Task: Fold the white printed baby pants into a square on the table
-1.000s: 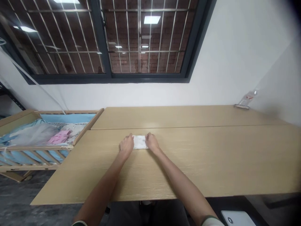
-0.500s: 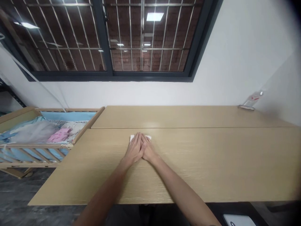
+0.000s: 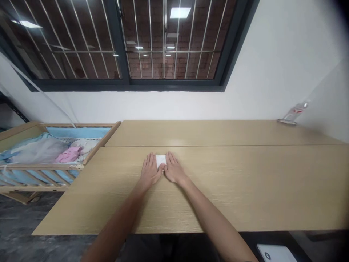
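Note:
A small white piece, maybe folded paper or tissue, lies flat on the wooden table. My left hand rests palm down over its left side, fingers stretched out and pointing away from me. On its right side my right hand lies flat in the same way. Both thumbs come close together at the near edge of the white piece. Its middle shows between the hands, while its outer edges are hidden under them.
A clear plastic bottle stands at the table's far right corner by the wall. To the left is a wooden crib with blue lining and cloths. A white phone-like device lies below the table's front edge. A barred window is above.
My hands have moved apart, the left one to the left and the right one slightly right. More of the white piece now shows between them. The view has tilted slightly.

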Demonstrator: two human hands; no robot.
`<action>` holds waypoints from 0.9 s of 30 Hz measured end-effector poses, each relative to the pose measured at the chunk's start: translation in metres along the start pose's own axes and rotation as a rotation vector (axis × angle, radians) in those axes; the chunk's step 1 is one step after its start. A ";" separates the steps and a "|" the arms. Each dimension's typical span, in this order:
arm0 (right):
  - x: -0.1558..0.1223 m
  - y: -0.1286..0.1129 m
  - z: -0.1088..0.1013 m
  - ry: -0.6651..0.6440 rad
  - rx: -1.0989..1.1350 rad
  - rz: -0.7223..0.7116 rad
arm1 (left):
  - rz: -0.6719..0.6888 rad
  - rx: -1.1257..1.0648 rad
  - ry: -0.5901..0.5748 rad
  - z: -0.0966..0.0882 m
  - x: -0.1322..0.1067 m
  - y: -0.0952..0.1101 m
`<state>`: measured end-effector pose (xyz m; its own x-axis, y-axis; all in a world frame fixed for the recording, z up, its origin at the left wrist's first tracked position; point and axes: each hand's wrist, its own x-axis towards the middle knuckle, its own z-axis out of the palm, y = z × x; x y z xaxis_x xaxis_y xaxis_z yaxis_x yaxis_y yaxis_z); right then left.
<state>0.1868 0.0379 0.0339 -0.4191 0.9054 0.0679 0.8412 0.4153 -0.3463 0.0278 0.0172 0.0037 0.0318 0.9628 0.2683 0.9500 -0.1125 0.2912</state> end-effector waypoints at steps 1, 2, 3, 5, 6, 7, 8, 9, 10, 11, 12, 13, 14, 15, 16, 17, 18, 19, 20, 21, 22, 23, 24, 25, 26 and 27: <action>-0.001 0.003 -0.001 -0.013 0.021 0.025 | -0.006 0.006 0.004 0.000 0.000 -0.001; -0.002 0.006 -0.002 -0.027 0.044 0.047 | -0.008 0.010 0.005 0.000 -0.001 -0.001; -0.003 0.008 -0.003 -0.038 0.067 0.061 | -0.006 0.015 0.008 -0.001 -0.001 -0.002; -0.005 0.013 -0.007 -0.045 0.105 0.066 | 0.008 0.026 0.031 -0.005 -0.001 -0.004; -0.006 0.015 -0.009 -0.032 0.117 0.057 | 0.019 0.024 0.055 -0.009 0.000 -0.006; -0.007 0.016 -0.013 -0.006 0.122 0.036 | 0.041 0.009 0.079 -0.014 0.001 -0.008; -0.008 0.018 -0.017 0.034 0.121 0.008 | 0.074 -0.018 0.094 -0.020 0.002 -0.011; -0.009 0.019 -0.022 0.083 0.116 -0.026 | 0.114 -0.050 0.097 -0.026 0.003 -0.013; -0.010 0.020 -0.027 0.133 0.112 -0.066 | 0.158 -0.082 0.086 -0.032 0.004 -0.016; -0.011 0.021 -0.031 0.173 0.112 -0.112 | 0.200 -0.107 0.064 -0.037 0.005 -0.019; -0.012 0.022 -0.035 0.196 0.117 -0.162 | 0.235 -0.122 0.039 -0.041 0.005 -0.021; -0.013 0.022 -0.038 0.197 0.127 -0.214 | 0.260 -0.127 0.016 -0.044 0.005 -0.023; -0.014 0.023 -0.040 0.178 0.140 -0.266 | 0.276 -0.128 -0.002 -0.045 0.005 -0.024; -0.014 0.024 -0.041 0.147 0.153 -0.312 | 0.288 -0.132 -0.018 -0.045 0.004 -0.025; -0.014 0.025 -0.041 0.116 0.164 -0.344 | 0.295 -0.137 -0.030 -0.044 0.004 -0.026; -0.013 0.027 -0.039 0.095 0.170 -0.360 | 0.299 -0.143 -0.038 -0.043 0.004 -0.027; -0.013 0.029 -0.036 0.088 0.173 -0.362 | 0.300 -0.150 -0.043 -0.041 0.005 -0.028; -0.011 0.031 -0.033 0.095 0.175 -0.358 | 0.298 -0.158 -0.043 -0.039 0.005 -0.028; -0.010 0.033 -0.029 0.112 0.179 -0.350 | 0.293 -0.165 -0.040 -0.038 0.006 -0.029; -0.007 0.035 -0.025 0.135 0.186 -0.345 | 0.287 -0.174 -0.034 -0.036 0.008 -0.030; -0.005 0.038 -0.021 0.161 0.199 -0.345 | 0.280 -0.184 -0.026 -0.035 0.009 -0.030; -0.002 0.040 -0.017 0.188 0.216 -0.351 | 0.274 -0.195 -0.017 -0.035 0.011 -0.030; 0.001 0.042 -0.014 0.216 0.236 -0.358 | 0.267 -0.207 -0.005 -0.034 0.012 -0.030; 0.003 0.044 -0.011 0.245 0.258 -0.361 | 0.260 -0.220 0.008 -0.034 0.013 -0.030; 0.006 0.046 -0.009 0.273 0.280 -0.359 | 0.252 -0.235 0.025 -0.035 0.014 -0.029; 0.008 0.048 -0.007 0.300 0.303 -0.350 | 0.243 -0.250 0.043 -0.036 0.015 -0.028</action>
<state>0.2259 0.0654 0.0247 -0.5034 0.7215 0.4754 0.5143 0.6924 -0.5060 -0.0093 0.0256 0.0323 0.2297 0.8897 0.3945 0.8107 -0.3992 0.4282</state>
